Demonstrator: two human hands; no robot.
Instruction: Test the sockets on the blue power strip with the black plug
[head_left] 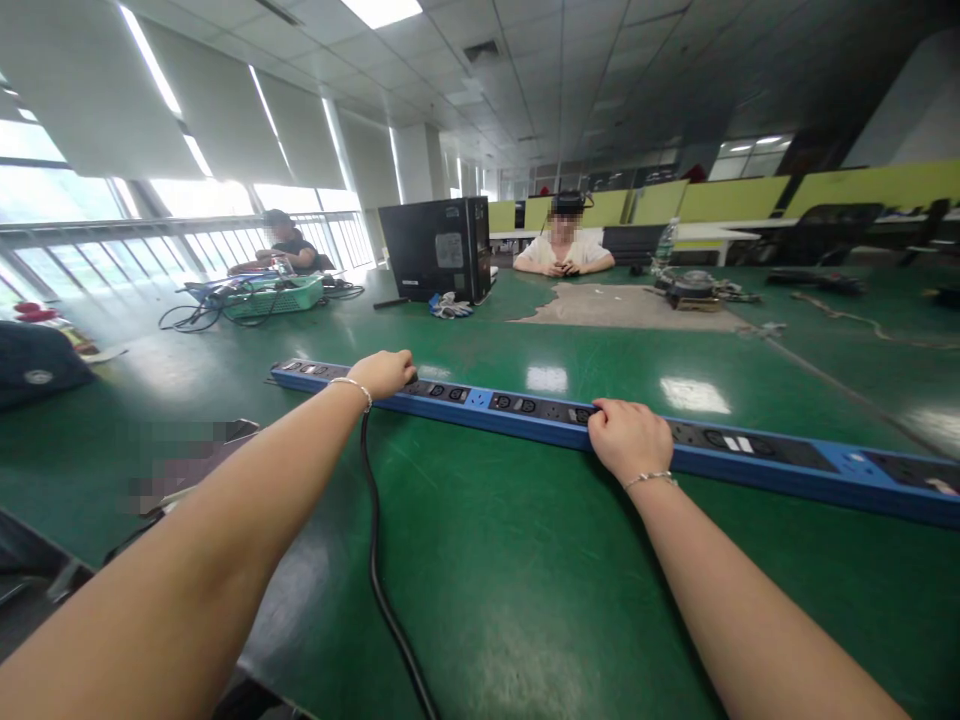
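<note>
A long blue power strip (510,422) with black socket panels lies across the green table, running from the left middle to the right edge. My left hand (384,374) is closed above the sockets on its left part. From beneath that hand a black power cord (375,540) runs over the strip's front side and down the table toward me. The hand hides the cord's end. Further right, my right hand (632,438) is wrapped over the strip, fingers across its top and the thumb side at the front.
A green basket (277,300) with cables, a black computer case (435,250) and gloves (450,306) sit on the far side. One person (564,250) sits opposite, another (283,245) at far left. A dark cap (37,365) lies left; a bottle (666,245) stands back right.
</note>
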